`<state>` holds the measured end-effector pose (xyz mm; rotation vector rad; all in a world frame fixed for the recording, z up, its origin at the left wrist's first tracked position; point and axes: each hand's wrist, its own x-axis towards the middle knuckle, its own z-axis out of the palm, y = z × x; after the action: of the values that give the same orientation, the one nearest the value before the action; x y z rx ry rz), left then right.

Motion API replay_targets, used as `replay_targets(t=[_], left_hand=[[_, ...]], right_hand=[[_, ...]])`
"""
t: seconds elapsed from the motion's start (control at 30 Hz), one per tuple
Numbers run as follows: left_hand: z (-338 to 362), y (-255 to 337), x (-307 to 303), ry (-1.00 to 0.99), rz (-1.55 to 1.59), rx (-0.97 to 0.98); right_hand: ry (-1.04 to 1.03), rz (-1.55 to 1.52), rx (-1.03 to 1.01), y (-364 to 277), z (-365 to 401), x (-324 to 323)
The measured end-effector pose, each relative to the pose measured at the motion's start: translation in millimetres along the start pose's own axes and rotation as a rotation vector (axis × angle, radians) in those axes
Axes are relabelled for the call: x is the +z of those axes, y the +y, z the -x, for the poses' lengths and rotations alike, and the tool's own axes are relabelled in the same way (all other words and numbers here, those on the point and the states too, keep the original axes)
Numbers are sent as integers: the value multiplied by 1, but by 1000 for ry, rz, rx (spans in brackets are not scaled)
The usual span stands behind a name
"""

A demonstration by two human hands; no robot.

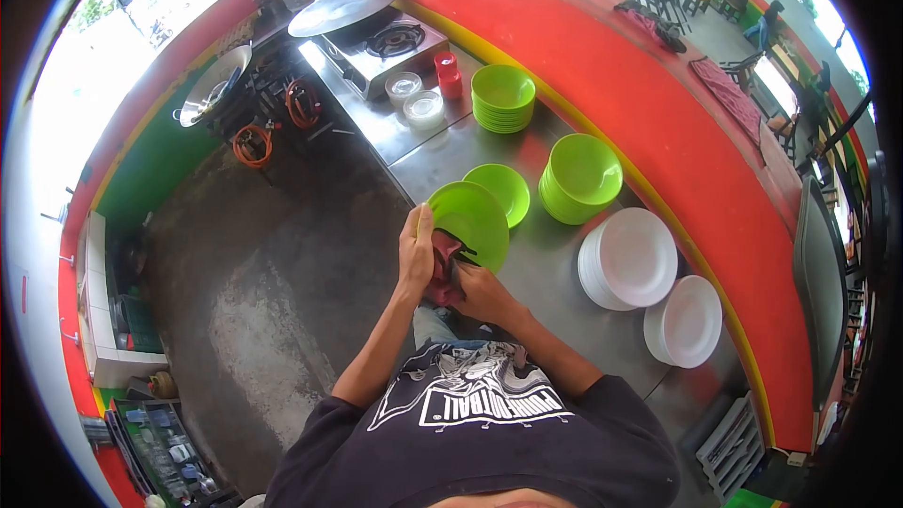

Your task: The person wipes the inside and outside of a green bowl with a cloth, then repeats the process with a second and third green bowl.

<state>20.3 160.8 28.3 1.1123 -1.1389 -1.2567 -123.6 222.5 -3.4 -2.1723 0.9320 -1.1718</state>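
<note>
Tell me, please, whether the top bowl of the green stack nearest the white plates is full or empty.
Empty: the top bowl shows nothing but its bare green inside.

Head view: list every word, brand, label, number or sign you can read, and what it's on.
"FOOTBALL": black T-shirt, with a small "®"; the letters joined to the word are unclear.
Red container, clear tubs, gas stove: any text too small or blurred to read.
Green bowls, white plates: none visible.
</note>
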Motion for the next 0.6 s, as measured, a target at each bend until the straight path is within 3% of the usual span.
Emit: replay_targets(t=[0.17, 0.27, 0.37, 0.47, 0.57, 0.6], left_hand=[[17, 18, -1, -61, 163, -113], [12, 13, -21, -145, 84, -168], [7, 31, -29, -194, 20, -191], [11, 41, -18, -145, 33, -187], [19, 13, -2, -112, 40, -6], [21, 8, -3, -126, 97, -43]], right_hand=[[98, -48, -4, -6, -1, 0], [22, -17, 41, -3, 13, 2], [116, 64, -10, 0, 18, 0], [104, 144, 61, -2, 17, -4], [156, -40, 141, -12, 10, -1], [166, -56, 144, -16, 8, 2]])
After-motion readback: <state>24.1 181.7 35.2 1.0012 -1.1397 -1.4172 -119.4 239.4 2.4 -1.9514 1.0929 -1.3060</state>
